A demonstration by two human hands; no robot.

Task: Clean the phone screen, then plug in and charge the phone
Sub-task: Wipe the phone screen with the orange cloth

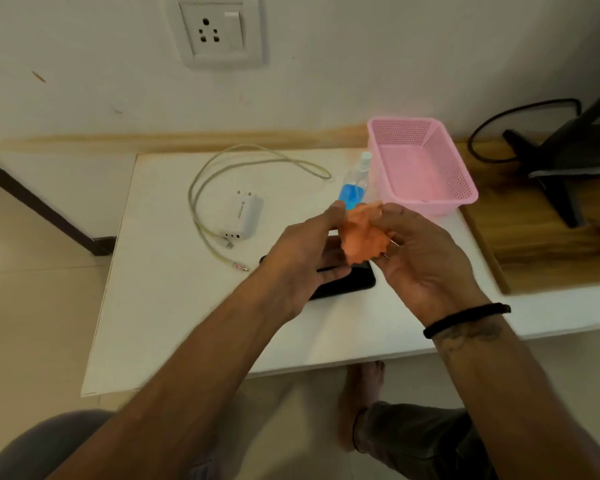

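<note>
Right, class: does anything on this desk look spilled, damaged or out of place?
Nothing looks spilled or broken. The spray bottle lies on its side against the pink basket, and the charger lies unplugged, its cable loosely looped.

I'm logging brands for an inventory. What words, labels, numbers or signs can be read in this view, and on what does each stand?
White charger: a dark printed line, likely a brand, runs along its face, but it is too blurred to read.
Spray bottle: no label visible.
Wall socket, pink basket, phone, orange cloth: no text visible.
So nothing here can be quoted with confidence.
</note>
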